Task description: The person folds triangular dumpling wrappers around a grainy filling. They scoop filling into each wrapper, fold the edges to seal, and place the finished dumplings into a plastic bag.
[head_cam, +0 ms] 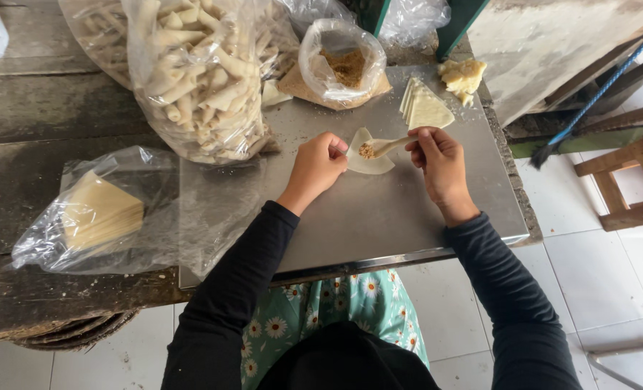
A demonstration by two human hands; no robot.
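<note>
Far left on the dark weathered wooden bench (40, 115): clear plastic bag holding a flat stack of pale square wrapper sheets (97, 213), mouth gaping toward the steel. Next right, a tall clear plastic bag packed with pale rolled pastry sticks (195, 72), standing at the back-left corner of the flat stainless steel work sheet (379, 217). Behind centre: small open clear bag of brown crumbly filling (343, 65). Left hand (314, 167) is curled nearly closed, fingertips pinching the left edge of the pale folded pastry wrapper (368, 155), which sits mid-sheet directly between both hands, a small dab of brown filling (366, 151) on it. Right hand (440, 162) has thumb and fingers closed on the handle end of a small pale spoon-like stick (392, 146); its long axis runs roughly left-right, slightly tilted, tip resting on the filling. So the wrapper lies right of the left fingers and left of the right fingers; left hand is touching it, right reaches it only via the stick. Just behind the right hand: fanned stack of pale triangular folded wrappers (426, 108), then a lump of yellowish dough scraps (463, 74) at the back-right corner. Off the bench, far right: wooden stool (624, 180) on white floor tiles.
</note>
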